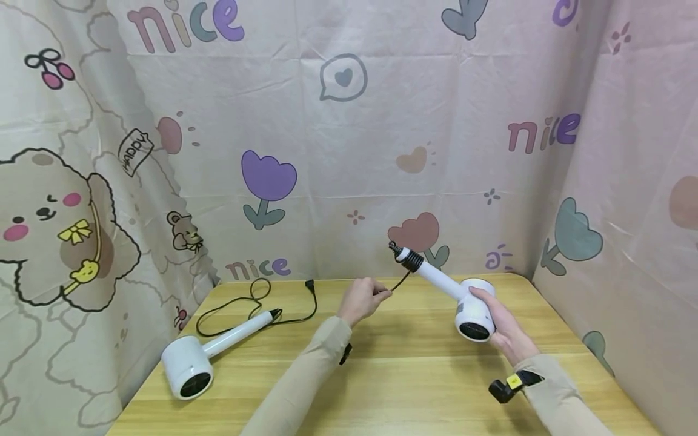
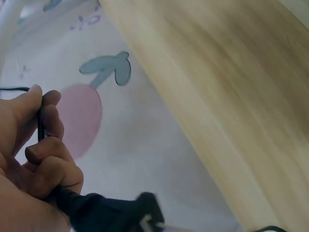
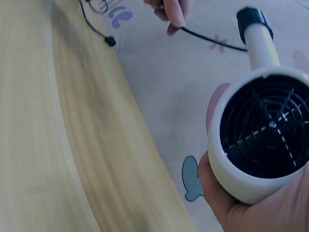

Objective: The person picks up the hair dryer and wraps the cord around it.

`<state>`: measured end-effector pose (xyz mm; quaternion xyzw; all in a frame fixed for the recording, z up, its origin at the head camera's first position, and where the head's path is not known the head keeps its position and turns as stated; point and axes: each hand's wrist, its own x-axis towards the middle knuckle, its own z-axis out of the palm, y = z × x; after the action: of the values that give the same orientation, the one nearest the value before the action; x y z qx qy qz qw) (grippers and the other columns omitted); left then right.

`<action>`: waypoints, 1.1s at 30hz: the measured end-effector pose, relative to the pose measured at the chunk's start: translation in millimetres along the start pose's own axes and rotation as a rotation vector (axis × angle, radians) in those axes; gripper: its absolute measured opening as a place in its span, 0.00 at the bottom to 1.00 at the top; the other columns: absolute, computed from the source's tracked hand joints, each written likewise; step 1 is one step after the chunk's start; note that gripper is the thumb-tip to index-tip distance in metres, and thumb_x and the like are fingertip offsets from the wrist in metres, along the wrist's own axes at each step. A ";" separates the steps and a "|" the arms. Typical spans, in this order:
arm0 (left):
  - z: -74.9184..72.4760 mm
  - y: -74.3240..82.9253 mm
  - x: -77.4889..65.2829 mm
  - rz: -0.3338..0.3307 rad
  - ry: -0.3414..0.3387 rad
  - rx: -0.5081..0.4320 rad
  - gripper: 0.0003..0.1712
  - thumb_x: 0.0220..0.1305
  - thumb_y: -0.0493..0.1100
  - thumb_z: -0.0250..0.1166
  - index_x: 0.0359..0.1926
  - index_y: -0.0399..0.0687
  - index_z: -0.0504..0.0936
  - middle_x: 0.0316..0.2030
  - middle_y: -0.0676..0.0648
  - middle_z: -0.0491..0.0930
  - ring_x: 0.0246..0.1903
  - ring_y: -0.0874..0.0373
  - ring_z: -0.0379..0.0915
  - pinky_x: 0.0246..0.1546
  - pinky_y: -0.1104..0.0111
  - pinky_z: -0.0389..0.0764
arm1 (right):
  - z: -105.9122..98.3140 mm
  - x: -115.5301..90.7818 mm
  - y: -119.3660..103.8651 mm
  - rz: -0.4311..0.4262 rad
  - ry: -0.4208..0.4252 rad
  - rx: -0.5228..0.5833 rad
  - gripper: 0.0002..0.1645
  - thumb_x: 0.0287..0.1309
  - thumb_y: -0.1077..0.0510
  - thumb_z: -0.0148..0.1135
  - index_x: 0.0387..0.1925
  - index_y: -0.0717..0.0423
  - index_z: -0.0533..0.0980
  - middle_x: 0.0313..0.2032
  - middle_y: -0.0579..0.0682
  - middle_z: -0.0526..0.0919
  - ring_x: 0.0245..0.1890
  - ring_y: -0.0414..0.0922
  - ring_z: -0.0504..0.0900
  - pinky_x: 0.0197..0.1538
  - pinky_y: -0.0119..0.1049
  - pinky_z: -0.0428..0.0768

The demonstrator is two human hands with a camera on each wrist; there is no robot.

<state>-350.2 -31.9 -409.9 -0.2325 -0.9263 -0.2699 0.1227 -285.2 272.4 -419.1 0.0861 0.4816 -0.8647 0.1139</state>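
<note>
My right hand (image 1: pixel 508 330) grips a white hair dryer (image 1: pixel 443 283) by its barrel, above the table, with the handle pointing up and to the left. Black cord (image 1: pixel 411 261) is wound in several turns round the end of that handle. A stretch of it runs from there to my left hand (image 1: pixel 364 300), whose thumb and fingers pinch it. In the left wrist view, the black plug (image 2: pixel 108 210) sticks out below the curled fingers of that hand. The right wrist view shows the dryer's round dark grille (image 3: pixel 268 126) facing the camera.
A second white hair dryer (image 1: pixel 185 363) lies on the left of the wooden table (image 1: pixel 403 387). Its loose black cord (image 1: pixel 218 303) loops behind it, ending in a plug (image 1: pixel 309 284) near the back edge. Printed curtains (image 1: pixel 349 139) hang behind and at both sides.
</note>
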 end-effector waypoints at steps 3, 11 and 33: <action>1.6 6.0 -1.9 0.043 0.000 0.038 0.11 0.65 0.51 0.66 0.39 0.54 0.90 0.35 0.54 0.89 0.32 0.64 0.82 0.33 0.72 0.80 | 3.0 1.4 1.3 0.037 0.019 0.076 0.24 0.68 0.45 0.55 0.55 0.45 0.56 0.35 0.44 0.81 0.34 0.40 0.83 0.44 0.31 0.83; 1.3 19.0 -1.8 0.100 0.043 0.124 0.12 0.66 0.53 0.64 0.38 0.55 0.91 0.34 0.55 0.89 0.33 0.64 0.83 0.34 0.72 0.81 | 3.9 -0.6 2.0 0.012 0.092 0.043 0.24 0.66 0.44 0.58 0.52 0.47 0.58 0.32 0.42 0.82 0.34 0.38 0.83 0.46 0.30 0.83; 2.4 29.6 -8.4 0.173 0.130 0.205 0.06 0.61 0.51 0.69 0.34 0.58 0.90 0.25 0.58 0.84 0.20 0.68 0.69 0.18 0.76 0.67 | 15.6 0.3 14.1 -0.433 0.521 -0.710 0.59 0.55 0.44 0.71 0.76 0.53 0.45 0.63 0.62 0.65 0.54 0.54 0.72 0.39 0.33 0.80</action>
<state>-328.5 -11.6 -401.8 -0.2797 -0.9156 -0.1769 0.2284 -282.2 251.8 -422.6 0.1533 0.7661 -0.6004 -0.1705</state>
